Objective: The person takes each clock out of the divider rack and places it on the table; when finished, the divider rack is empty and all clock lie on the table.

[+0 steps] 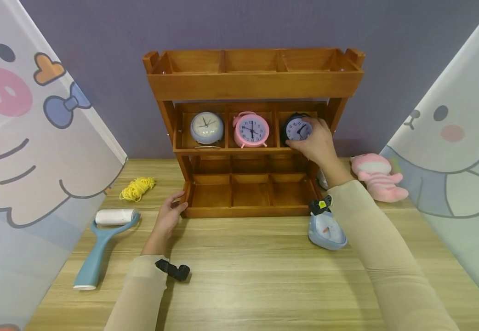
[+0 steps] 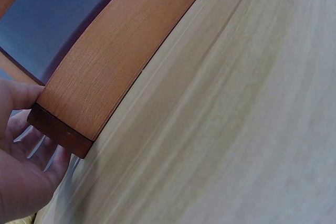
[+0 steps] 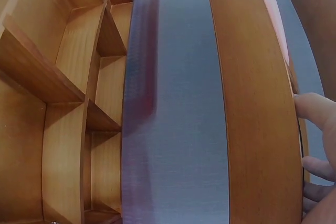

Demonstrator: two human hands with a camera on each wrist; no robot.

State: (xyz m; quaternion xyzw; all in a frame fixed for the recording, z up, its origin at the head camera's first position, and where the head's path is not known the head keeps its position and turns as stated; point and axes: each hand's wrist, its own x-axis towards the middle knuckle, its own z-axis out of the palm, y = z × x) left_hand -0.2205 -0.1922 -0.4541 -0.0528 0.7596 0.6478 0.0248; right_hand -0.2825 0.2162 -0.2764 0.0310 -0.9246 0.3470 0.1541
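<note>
A brown wooden shelf (image 1: 256, 86) with three tiers of compartments stands at the back of the table. My right hand (image 1: 319, 141) holds a dark alarm clock (image 1: 296, 129) by its right side and lower edge, in the right compartment of the middle tier. Beside it in that tier are a pink alarm clock (image 1: 252, 130) in the middle and a pale blue-grey round clock (image 1: 207, 128) on the left. With thumb and fingers on either side, my left hand (image 1: 170, 215) grips the shelf's lower left corner, seen closely in the left wrist view. The right wrist view mostly hides the dark clock behind the tier's front board (image 3: 257, 98).
Left on the table lie a bundle of yellow string (image 1: 138, 189) and a blue-handled lint roller (image 1: 99, 253). Right of the shelf, a light blue clock-like object (image 1: 327, 232) lies below my right forearm, and a pink plush toy (image 1: 378, 178) lies farther out. Cartoon-printed panels flank both sides.
</note>
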